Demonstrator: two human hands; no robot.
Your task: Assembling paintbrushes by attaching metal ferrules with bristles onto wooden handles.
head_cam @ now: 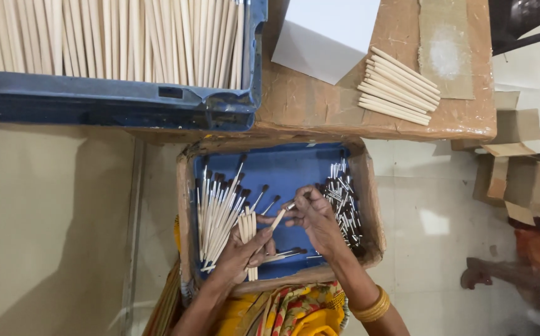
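So the left hand (240, 252) has its grip wrapped around a small bundle of pale wooden sticks (249, 231), and the right hand (317, 218) is pinching the metal end of one thin wooden brush handle (280, 217) that sits between both grips. All this is over a shallow blue-lined cardboard tray (282, 171). Left of the left grip there's a heap of finished dark-tipped brushes (219, 208), and right of the right grip a pile of silver metal ferrules (343, 199). Up on the brown surface (320, 106) lies a neat stack of plain sticks (397, 87).
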